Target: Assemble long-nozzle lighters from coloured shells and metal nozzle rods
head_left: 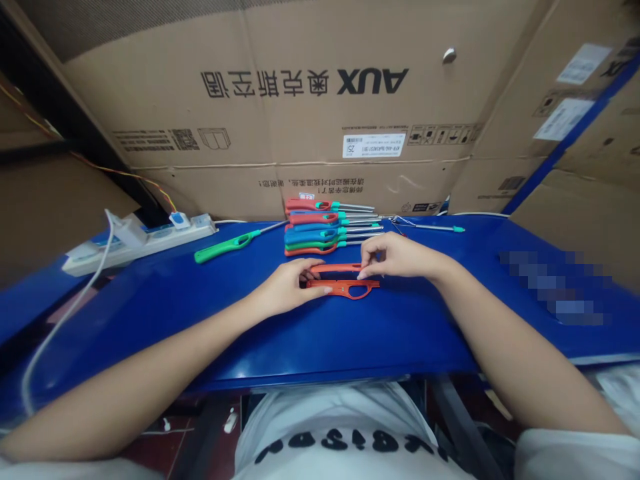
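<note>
Two orange halves of a long-necked lighter's casing are in front of me on the blue table. My left hand (pixel 290 290) is closed on their left ends, its thumb across the lower casing half (pixel 343 288), which has a trigger loop, and its fingers at the upper casing half (pixel 335 268). My right hand (pixel 395 257) pinches the right end of the upper half between thumb and fingertips. Whether a small part is also in that pinch is hidden. Just behind lies a stack of lighters (pixel 313 235) with red, blue and green handles and metal necks.
A green lighter (pixel 225 248) lies left of the stack. At the right is a loose metal lighter tube (pixel 435 228) with thin wires. A white power strip (pixel 150 241) with plugs and cables stands far left. A cardboard wall (pixel 300 133) rises behind the blue table (pixel 310 353).
</note>
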A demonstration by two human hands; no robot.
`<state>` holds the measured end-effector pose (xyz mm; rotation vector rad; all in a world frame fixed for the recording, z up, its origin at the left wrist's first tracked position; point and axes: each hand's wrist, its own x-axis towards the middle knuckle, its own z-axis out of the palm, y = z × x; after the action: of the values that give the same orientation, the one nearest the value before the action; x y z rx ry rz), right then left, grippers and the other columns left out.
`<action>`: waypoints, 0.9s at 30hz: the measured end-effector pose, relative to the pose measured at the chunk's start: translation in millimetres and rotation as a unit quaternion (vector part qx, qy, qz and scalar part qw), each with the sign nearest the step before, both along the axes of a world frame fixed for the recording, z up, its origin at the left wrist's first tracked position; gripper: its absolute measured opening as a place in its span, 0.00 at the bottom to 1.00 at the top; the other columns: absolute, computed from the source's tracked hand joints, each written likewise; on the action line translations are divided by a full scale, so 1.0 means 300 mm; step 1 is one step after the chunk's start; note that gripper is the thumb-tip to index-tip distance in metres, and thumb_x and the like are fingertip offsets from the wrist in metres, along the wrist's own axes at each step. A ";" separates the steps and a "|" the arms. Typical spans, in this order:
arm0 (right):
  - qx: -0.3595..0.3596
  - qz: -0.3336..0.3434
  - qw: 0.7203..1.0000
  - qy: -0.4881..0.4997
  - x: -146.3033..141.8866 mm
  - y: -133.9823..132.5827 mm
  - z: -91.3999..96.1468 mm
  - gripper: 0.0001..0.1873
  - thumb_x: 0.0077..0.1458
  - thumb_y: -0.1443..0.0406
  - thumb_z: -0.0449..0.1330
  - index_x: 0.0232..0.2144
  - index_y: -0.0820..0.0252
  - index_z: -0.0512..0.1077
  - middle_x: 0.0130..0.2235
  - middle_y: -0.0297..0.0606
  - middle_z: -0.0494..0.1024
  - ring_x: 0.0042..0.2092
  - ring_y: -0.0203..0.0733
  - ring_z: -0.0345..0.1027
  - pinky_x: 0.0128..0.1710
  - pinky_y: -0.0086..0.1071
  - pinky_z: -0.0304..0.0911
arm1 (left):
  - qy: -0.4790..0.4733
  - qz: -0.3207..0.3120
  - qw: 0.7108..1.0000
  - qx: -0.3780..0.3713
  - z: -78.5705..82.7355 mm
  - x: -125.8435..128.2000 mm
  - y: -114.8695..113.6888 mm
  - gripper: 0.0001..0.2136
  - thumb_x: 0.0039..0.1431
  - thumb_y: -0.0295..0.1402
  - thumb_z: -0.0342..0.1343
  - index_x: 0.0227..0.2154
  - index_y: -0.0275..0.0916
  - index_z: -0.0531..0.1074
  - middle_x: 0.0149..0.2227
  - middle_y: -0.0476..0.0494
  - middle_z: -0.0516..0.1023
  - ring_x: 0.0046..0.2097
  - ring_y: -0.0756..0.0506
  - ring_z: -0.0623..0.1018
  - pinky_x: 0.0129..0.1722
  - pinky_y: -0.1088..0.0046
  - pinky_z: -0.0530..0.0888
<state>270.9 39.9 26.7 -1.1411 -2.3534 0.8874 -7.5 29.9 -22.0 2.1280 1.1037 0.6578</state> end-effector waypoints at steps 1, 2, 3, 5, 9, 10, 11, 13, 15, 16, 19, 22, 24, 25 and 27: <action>0.002 -0.010 1.000 0.003 0.003 -0.003 0.007 0.19 0.47 0.52 0.71 0.25 0.62 0.75 0.29 0.37 0.78 0.29 0.37 0.70 0.30 0.29 0.64 | -0.009 0.000 1.000 -0.005 -0.002 0.001 0.000 0.33 0.53 0.43 0.67 0.59 0.33 0.68 0.44 0.39 0.81 0.43 0.41 0.82 0.46 0.63 0.79; -0.001 -0.019 1.000 0.010 0.007 -0.007 0.016 0.19 0.47 0.51 0.70 0.25 0.62 0.75 0.29 0.36 0.77 0.28 0.36 0.69 0.29 0.29 0.64 | -0.014 -0.003 1.000 -0.004 -0.003 0.001 0.000 0.34 0.53 0.43 0.67 0.61 0.34 0.67 0.44 0.39 0.81 0.43 0.41 0.82 0.47 0.62 0.79; -0.005 -0.031 0.999 0.021 0.011 -0.012 0.024 0.19 0.48 0.51 0.70 0.26 0.62 0.75 0.28 0.36 0.77 0.27 0.35 0.68 0.28 0.29 0.64 | -0.017 -0.007 1.000 0.000 -0.003 0.000 0.000 0.34 0.53 0.42 0.67 0.61 0.34 0.66 0.45 0.39 0.81 0.43 0.41 0.82 0.47 0.62 0.78; -0.013 -0.058 0.997 0.039 0.020 -0.021 0.041 0.20 0.50 0.50 0.68 0.28 0.62 0.75 0.26 0.34 0.75 0.24 0.33 0.66 0.25 0.29 0.62 | -0.012 -0.023 1.000 0.015 -0.001 -0.002 -0.001 0.33 0.53 0.39 0.67 0.61 0.36 0.66 0.46 0.39 0.81 0.44 0.41 0.81 0.47 0.62 0.78; -0.101 -0.045 0.994 -0.013 0.015 -0.046 0.052 0.21 0.50 0.48 0.67 0.29 0.63 0.77 0.21 0.32 0.72 0.21 0.32 0.62 0.22 0.27 0.59 | 0.026 -0.054 0.994 0.087 -0.002 0.000 -0.002 0.23 0.58 0.33 0.61 0.57 0.36 0.70 0.39 0.43 0.81 0.37 0.45 0.80 0.41 0.67 0.77; -0.144 -0.022 0.988 -0.042 0.005 -0.053 0.048 0.22 0.49 0.48 0.68 0.29 0.63 0.77 0.21 0.32 0.73 0.21 0.32 0.63 0.21 0.27 0.59 | 0.037 -0.059 0.992 0.109 -0.005 0.002 -0.002 0.21 0.60 0.33 0.60 0.56 0.35 0.71 0.37 0.43 0.80 0.36 0.45 0.79 0.40 0.67 0.76; -0.183 0.002 0.981 -0.069 -0.007 -0.060 0.043 0.23 0.48 0.47 0.68 0.29 0.63 0.77 0.21 0.32 0.73 0.21 0.33 0.63 0.21 0.27 0.59 | 0.045 -0.062 0.989 0.129 -0.008 0.005 -0.002 0.20 0.61 0.33 0.59 0.55 0.34 0.72 0.36 0.43 0.79 0.35 0.46 0.78 0.39 0.68 0.76; -0.213 0.028 0.971 -0.105 -0.030 -0.065 0.032 0.24 0.47 0.46 0.69 0.28 0.62 0.77 0.21 0.32 0.74 0.20 0.33 0.64 0.21 0.27 0.59 | 0.053 -0.064 0.984 0.159 -0.012 0.009 -0.002 0.18 0.62 0.33 0.59 0.54 0.34 0.72 0.38 0.42 0.78 0.36 0.45 0.78 0.39 0.68 0.76; -0.159 0.005 0.981 -0.109 -0.033 -0.055 0.028 0.25 0.49 0.44 0.67 0.27 0.61 0.76 0.21 0.32 0.74 0.21 0.33 0.64 0.22 0.28 0.59 | 0.058 -0.063 0.979 0.187 -0.007 0.009 -0.006 0.17 0.65 0.32 0.56 0.55 0.35 0.72 0.41 0.40 0.78 0.40 0.45 0.78 0.41 0.67 0.76; -0.107 -0.024 0.989 -0.103 -0.021 -0.043 0.028 0.25 0.51 0.44 0.65 0.27 0.61 0.76 0.22 0.33 0.74 0.22 0.34 0.65 0.23 0.28 0.60 | 0.062 -0.063 0.975 0.204 0.001 0.007 -0.009 0.16 0.66 0.32 0.54 0.55 0.35 0.71 0.43 0.39 0.77 0.42 0.44 0.78 0.43 0.66 0.76; 0.072 -0.170 0.977 -0.110 0.071 0.020 0.029 0.24 0.59 0.47 0.58 0.28 0.61 0.76 0.28 0.39 0.79 0.31 0.41 0.71 0.33 0.32 0.64 | 0.085 -0.080 0.962 0.247 0.042 0.000 -0.034 0.13 0.70 0.36 0.50 0.49 0.37 0.74 0.46 0.38 0.76 0.48 0.42 0.76 0.49 0.63 0.74; 0.136 -0.375 0.888 -0.230 0.206 0.093 -0.003 0.12 0.61 0.59 0.58 0.39 0.59 0.78 0.44 0.45 0.80 0.46 0.50 0.73 0.43 0.37 0.66 | 0.125 -0.131 0.949 0.259 0.086 0.001 -0.076 0.16 0.69 0.45 0.51 0.42 0.39 0.76 0.43 0.41 0.77 0.46 0.42 0.75 0.47 0.64 0.72; 0.119 -0.465 0.837 -0.264 0.280 0.129 -0.045 0.16 0.59 0.66 0.59 0.49 0.60 0.75 0.54 0.50 0.74 0.55 0.54 0.68 0.51 0.40 0.65 | 0.150 -0.164 0.939 0.264 0.103 0.007 -0.104 0.19 0.64 0.52 0.55 0.37 0.39 0.76 0.42 0.42 0.77 0.44 0.42 0.74 0.44 0.65 0.70; 0.112 -0.490 0.822 -0.268 0.306 0.141 -0.069 0.19 0.58 0.67 0.60 0.52 0.61 0.73 0.58 0.54 0.71 0.58 0.58 0.65 0.53 0.44 0.64 | 0.163 -0.175 0.934 0.267 0.106 0.010 -0.115 0.21 0.61 0.54 0.57 0.35 0.39 0.75 0.41 0.43 0.77 0.43 0.42 0.74 0.42 0.65 0.69; 0.098 -0.525 0.802 -0.267 0.337 0.155 -0.111 0.20 0.58 0.66 0.60 0.53 0.62 0.72 0.60 0.56 0.68 0.61 0.63 0.62 0.55 0.50 0.63 | 0.188 -0.187 0.925 0.273 0.107 0.014 -0.128 0.21 0.57 0.55 0.60 0.31 0.39 0.75 0.40 0.44 0.76 0.42 0.42 0.73 0.41 0.65 0.68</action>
<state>372.0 86.4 -6.5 -2.4085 -1.5637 -0.1036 -3.3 -8.6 10.0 2.9432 0.7012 0.4088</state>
